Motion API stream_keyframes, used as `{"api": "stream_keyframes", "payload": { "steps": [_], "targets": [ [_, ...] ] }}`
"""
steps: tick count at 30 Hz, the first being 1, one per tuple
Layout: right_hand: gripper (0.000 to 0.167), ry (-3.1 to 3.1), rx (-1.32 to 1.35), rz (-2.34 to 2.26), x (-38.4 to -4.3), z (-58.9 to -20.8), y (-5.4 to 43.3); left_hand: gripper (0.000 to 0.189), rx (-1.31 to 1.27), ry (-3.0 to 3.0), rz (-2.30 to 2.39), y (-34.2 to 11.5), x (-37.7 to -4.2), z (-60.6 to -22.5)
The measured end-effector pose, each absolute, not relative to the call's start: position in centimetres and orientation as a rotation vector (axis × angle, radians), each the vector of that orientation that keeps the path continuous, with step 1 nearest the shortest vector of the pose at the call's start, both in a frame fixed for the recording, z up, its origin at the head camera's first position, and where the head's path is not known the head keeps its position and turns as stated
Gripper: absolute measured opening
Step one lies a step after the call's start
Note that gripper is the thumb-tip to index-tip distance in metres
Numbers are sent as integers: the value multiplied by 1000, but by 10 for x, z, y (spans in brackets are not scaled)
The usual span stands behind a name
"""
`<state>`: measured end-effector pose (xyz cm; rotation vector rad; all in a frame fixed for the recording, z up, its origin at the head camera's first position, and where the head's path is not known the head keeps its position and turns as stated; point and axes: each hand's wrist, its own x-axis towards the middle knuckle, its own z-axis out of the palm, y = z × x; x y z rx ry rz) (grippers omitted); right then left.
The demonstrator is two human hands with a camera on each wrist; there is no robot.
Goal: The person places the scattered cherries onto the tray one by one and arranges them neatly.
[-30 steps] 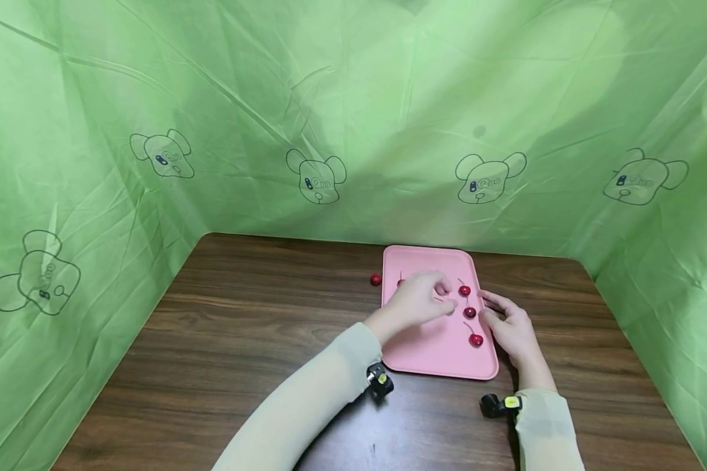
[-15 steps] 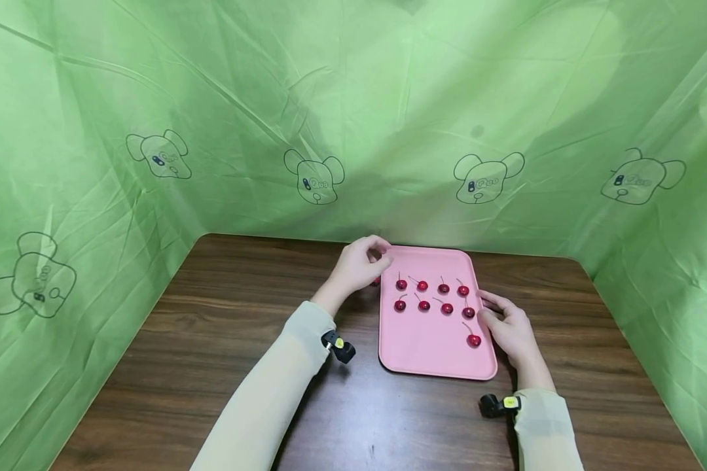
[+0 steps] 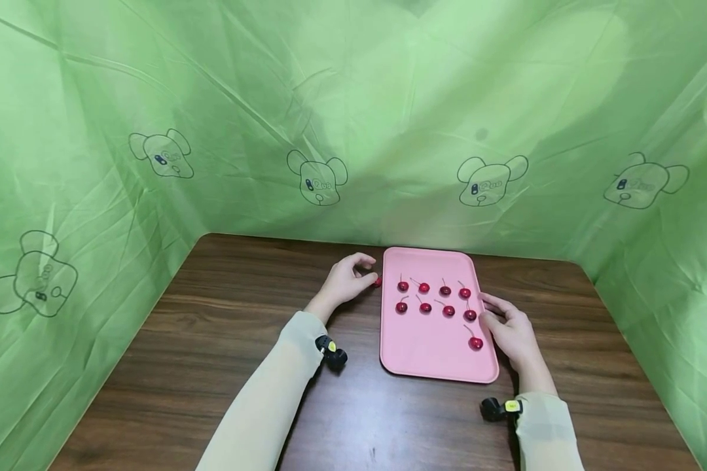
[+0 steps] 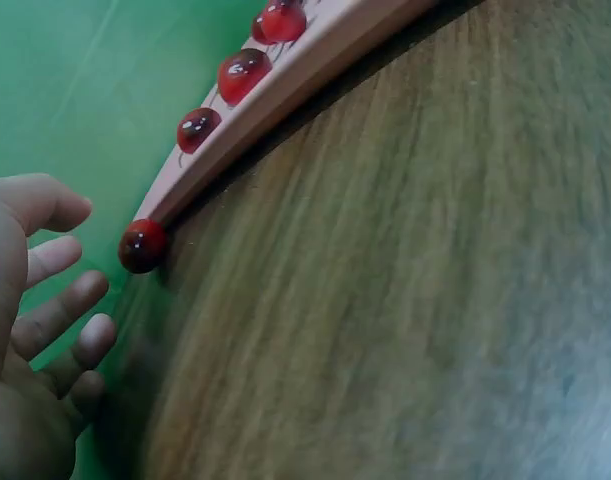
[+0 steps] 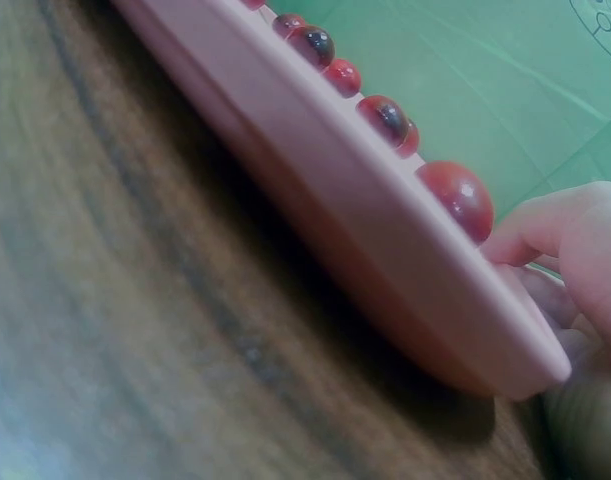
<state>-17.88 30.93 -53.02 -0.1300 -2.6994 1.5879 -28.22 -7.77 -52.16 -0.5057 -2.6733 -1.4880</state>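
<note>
Several red cherries with stems lie on a pink tray (image 3: 430,360), in two rows across it, with a single cherry (image 3: 475,343) nearer the front right. Just off the tray's left edge, another cherry (image 4: 143,246) sits on the table. My left hand (image 3: 344,282) is beside that loose cherry, thumb and fingers spread and loosely bent; the left wrist view shows a gap between them and the fruit. At the tray's right edge my right hand (image 3: 511,330) holds the rim, the thumb at the edge by a cherry (image 5: 457,200). Its other fingers are partly hidden.
The dark wood-grain table (image 3: 241,314) carries the tray toward its back right. Green cloth (image 3: 389,98) with printed bear heads hangs round the back and sides. Wrist cameras are strapped over both pale sleeves.
My left hand has moved from over the tray leftward to its far left corner, then down toward the loose cherry. The right hand and tray have stayed in place.
</note>
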Motion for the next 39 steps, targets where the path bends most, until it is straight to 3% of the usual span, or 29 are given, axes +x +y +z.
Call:
{"api": "stream_keyframes", "payload": {
  "steps": [29, 39],
  "targets": [
    [50, -2709, -122, 1587, -179, -529, 308, 38, -666, -2775, -1456, -85, -281, -535],
    [50, -2719, -119, 1570, -178, -529, 310, 30, -708, -2778, -1322, -79, -281, -533]
  ]
}}
